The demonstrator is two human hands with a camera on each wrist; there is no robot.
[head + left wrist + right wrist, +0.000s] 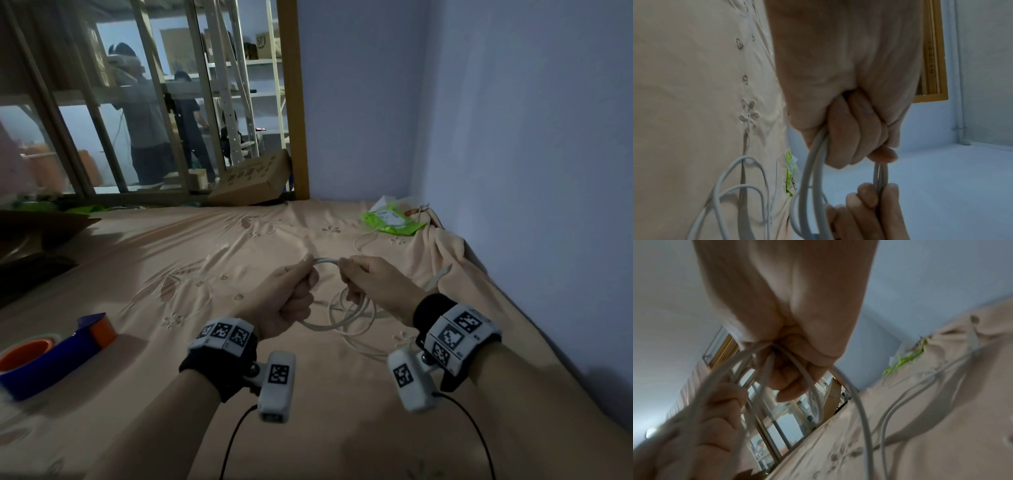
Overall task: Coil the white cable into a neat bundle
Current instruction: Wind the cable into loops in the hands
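The white cable (325, 261) spans a short arc between my two hands above the peach bedsheet. My left hand (294, 291) grips it in a fist, with loops hanging below toward the sheet (349, 318). My right hand (363, 274) pinches the same strands just to the right. In the left wrist view my left hand (855, 129) has its fingers curled round the cable (812, 170), and the right hand's fingertips (875, 194) pinch doubled strands. In the right wrist view my right hand (793, 369) holds several blurred loops of the cable (809, 378). More cable trails across the bed to the right (363, 240).
A blue tape dispenser with an orange roll (51, 356) lies at the left. A green packet (394, 219) sits near the far right corner by the wall (531, 171). A cardboard box (253, 185) leans at the bed's far edge. People stand behind glass (154, 130).
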